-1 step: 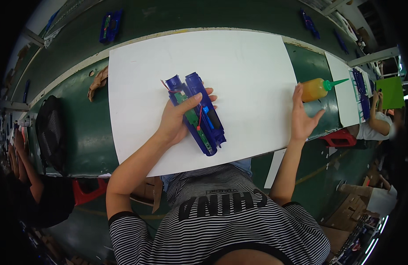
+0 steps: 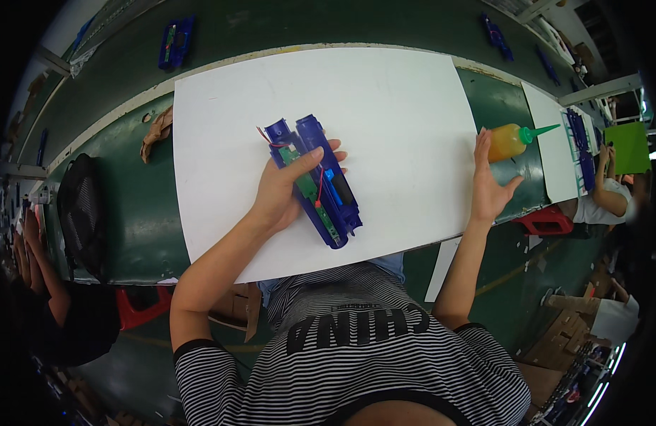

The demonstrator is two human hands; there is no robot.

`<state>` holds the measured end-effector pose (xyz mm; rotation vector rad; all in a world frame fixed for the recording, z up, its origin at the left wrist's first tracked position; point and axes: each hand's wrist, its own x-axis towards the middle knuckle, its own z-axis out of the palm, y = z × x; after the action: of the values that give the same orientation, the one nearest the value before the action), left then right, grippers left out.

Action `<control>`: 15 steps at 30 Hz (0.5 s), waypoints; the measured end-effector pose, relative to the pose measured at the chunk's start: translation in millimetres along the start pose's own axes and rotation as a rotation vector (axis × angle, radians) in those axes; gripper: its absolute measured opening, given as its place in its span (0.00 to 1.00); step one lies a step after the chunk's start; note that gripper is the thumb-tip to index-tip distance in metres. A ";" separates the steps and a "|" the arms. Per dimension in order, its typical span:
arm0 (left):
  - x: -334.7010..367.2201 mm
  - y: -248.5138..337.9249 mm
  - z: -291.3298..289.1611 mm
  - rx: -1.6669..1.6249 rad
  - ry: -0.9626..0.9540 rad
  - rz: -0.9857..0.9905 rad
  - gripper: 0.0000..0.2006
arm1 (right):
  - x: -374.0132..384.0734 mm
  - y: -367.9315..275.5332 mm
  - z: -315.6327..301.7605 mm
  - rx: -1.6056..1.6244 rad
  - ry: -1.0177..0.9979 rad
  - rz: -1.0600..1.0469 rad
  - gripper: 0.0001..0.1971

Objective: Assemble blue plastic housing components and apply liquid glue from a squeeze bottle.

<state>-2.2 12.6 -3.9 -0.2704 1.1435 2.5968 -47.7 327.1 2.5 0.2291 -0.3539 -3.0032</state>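
My left hand [image 2: 280, 188] is closed around a blue plastic housing [image 2: 312, 135] made of two long halves side by side. A green circuit board [image 2: 307, 186] lies in the left half. A black and blue part [image 2: 339, 186] and a thin red wire show in the other. My thumb presses across the housing, and the fingertips come out on its right side. At the right edge of the white sheet, my right hand [image 2: 488, 193] has its fingers stretched up and its thumb apart. Right by those fingertips is a bottle of amber liquid [image 2: 505, 143] with a green pointed nozzle, tilted sideways; whether they touch is unclear.
A white sheet [image 2: 392, 92] covers the green table before me. To the left are crumpled brown paper [image 2: 156, 133] and a black mesh bag [image 2: 82, 213]. More blue housings [image 2: 177, 44] lie on the far surface. Co-workers sit at both sides, near red stools [image 2: 548, 221].
My right hand has shifted very slightly to the right beside the bottle. The left hand keeps its hold on the blue housing.
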 end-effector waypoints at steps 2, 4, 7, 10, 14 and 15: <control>0.3 2.2 1.9 0.022 0.028 0.007 0.20 | 10.7 -3.0 10.7 0.186 -0.009 -0.084 0.50; -0.1 5.8 5.8 0.049 0.057 0.017 0.19 | 21.6 -10.8 13.5 0.407 0.027 -0.159 0.50; -2.4 11.5 10.3 0.106 0.098 0.012 0.18 | 44.9 -46.1 12.7 0.505 0.103 -0.116 0.42; -1.4 16.4 12.4 0.145 0.133 -0.009 0.19 | 64.3 -60.9 14.2 0.331 0.091 -0.181 0.32; 3.8 24.4 12.8 0.270 0.153 -0.095 0.18 | 42.3 -12.2 16.8 -0.349 -0.004 -0.343 0.26; 3.8 26.6 14.7 0.319 0.142 -0.140 0.18 | 28.7 4.2 22.4 -0.652 -0.105 -0.355 0.28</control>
<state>-15.5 7.1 23.1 -0.4510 1.5069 2.2618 -79.2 324.5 21.2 0.0749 0.7301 -3.2662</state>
